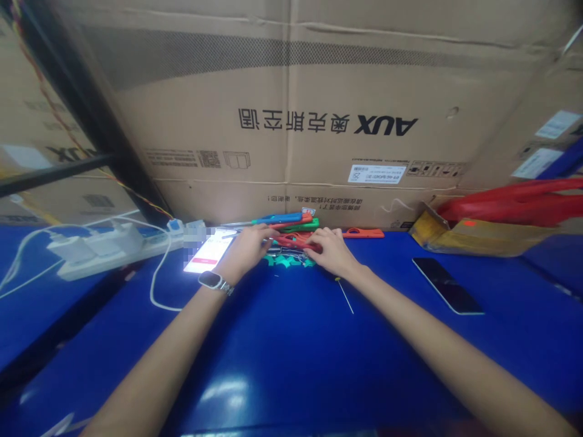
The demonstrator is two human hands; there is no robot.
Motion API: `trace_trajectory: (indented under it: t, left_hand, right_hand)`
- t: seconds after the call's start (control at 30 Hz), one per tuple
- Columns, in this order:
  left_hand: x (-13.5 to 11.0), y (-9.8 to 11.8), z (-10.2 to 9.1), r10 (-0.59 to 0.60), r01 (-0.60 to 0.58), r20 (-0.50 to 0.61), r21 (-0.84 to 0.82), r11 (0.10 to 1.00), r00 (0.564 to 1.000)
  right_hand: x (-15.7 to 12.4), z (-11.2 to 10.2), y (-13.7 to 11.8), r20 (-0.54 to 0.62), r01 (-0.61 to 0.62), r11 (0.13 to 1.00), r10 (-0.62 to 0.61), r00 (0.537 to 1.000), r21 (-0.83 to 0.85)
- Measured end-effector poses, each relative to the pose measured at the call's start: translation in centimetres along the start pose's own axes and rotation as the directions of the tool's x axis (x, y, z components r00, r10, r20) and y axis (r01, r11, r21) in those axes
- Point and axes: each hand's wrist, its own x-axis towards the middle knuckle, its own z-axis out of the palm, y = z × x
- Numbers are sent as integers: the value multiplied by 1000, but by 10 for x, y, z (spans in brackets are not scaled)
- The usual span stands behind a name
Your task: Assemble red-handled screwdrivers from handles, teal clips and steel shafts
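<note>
Nearest: blue table (291,364) under both forearms; worth bracing wrists on it for fine handling. Thin rod with a yellow end (347,297) lies loose just near of the right hand, easy to sweep, so keep that wrist clear. Dark phone (447,285) well off right. Green pieces (285,261) along the near edge of the pile.

Left hand (248,247) and right hand (334,250): fingers closed on red handles (294,243) at mid-table, between them. One tool or several, can't tell. Pinch both ends evenly, lift straight, don't drag neighbours. Lit phone (210,250) sits tight by the left wrist, cramps that side; power strip (91,261) further left.

Far: orange handle (371,233) right, blue handle (285,217) behind, then carton (273,73) blocking far reach.
</note>
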Motion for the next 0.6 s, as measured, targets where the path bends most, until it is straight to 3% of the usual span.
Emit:
trace_trajectory:
  t: [0.17,0.27,0.43,0.6]
  left_hand:
    - [-16,9,-17,55,-54,-62,15,998,997]
    - [-30,15,-27,62,-63,-22,-25,998,998]
    - [-55,23,-25,34,-13,120,-172,985,992]
    - [-68,24,-13,-22,88,235,-274,958,972]
  right_hand:
    - [-8,-12,-8,-85,-23,984,39,996,178]
    - [-24,-18,-18,-123,38,964,-5,992,264]
    - [-56,-12,-35,-74,135,980,-125,989,149]
    - [-69,-3,-44,17,174,982,-175,984,72]
